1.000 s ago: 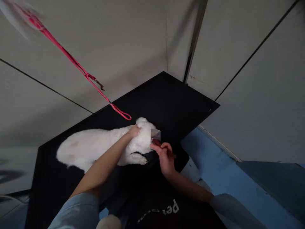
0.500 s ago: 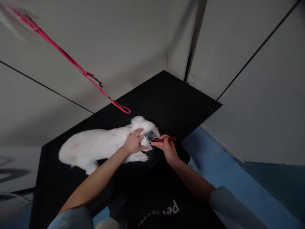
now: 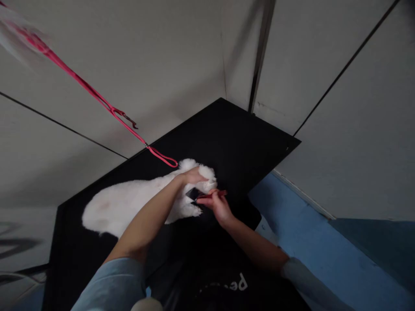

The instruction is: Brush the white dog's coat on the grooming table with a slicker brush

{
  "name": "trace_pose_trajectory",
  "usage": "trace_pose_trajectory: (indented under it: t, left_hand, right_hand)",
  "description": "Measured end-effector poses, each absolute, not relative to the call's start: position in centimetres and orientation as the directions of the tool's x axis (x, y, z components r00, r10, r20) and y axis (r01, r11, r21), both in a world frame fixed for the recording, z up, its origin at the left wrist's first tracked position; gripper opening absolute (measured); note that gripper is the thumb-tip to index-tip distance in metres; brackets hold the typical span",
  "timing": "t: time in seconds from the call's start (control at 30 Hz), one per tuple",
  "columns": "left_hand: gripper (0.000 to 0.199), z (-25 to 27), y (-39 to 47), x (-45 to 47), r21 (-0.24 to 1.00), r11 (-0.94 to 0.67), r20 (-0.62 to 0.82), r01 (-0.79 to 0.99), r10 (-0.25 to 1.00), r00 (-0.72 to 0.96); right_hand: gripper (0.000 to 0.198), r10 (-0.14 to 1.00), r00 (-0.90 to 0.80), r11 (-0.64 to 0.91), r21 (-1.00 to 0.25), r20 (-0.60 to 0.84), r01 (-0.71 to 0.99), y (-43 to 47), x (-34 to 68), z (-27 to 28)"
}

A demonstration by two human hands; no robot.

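A white, fluffy dog (image 3: 119,203) lies on the black grooming table (image 3: 240,142), its head toward the right. My left hand (image 3: 194,175) holds the dog's head from above, and some of its fingers are hidden in the fur. In my right hand (image 3: 218,205) is a slicker brush (image 3: 193,194) with a red handle and a flat, dark rectangular head. The brush head is against the fur below the dog's head, beside a front leg. My left forearm crosses over the dog's body and covers part of it.
A pink grooming loop (image 3: 162,157) with a metal clip hangs from the upper left, its end close above the dog's head. Grey wall panels (image 3: 175,56) stand behind the table. Blue floor (image 3: 292,216) shows at the right.
My left hand has moved up and right from the neck area onto the dog's head. My right hand has brought the brush left and slightly down, and its head has tilted.
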State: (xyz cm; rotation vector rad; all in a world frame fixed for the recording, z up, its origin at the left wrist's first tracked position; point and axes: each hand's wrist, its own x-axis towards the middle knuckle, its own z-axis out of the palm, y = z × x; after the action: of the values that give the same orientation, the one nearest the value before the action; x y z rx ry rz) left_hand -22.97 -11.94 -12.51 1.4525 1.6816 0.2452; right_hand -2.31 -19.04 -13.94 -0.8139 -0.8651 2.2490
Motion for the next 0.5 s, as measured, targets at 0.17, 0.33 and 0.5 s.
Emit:
trace_pose_trajectory:
  t: [0.17, 0.33, 0.5]
  left_hand:
    - [0.032, -13.5, -12.4, -24.2, 0.81, 0.493, -0.485, 0.319, 0.868, -0.108]
    - [0.028, -12.9, -14.7, -24.7, 0.816, 0.533, -0.499, 0.223, 0.845, -0.192]
    - [0.033, -12.3, -17.2, -25.4, 0.812, 0.544, -0.462, 0.213, 0.821, -0.335]
  right_hand:
    - [0.04, 0.899, -0.374, -0.373, -0.849, -0.229, -0.375, -19.0, -1.6, -14.3]
    - [0.044, 0.684, -0.605, -0.673, -0.672, -0.407, -0.31, -16.8, -3.3, -13.8]
    - [0.032, 0.947, -0.171, -0.321, -0.849, -0.273, -0.419, -14.6, -2.5, -13.4]
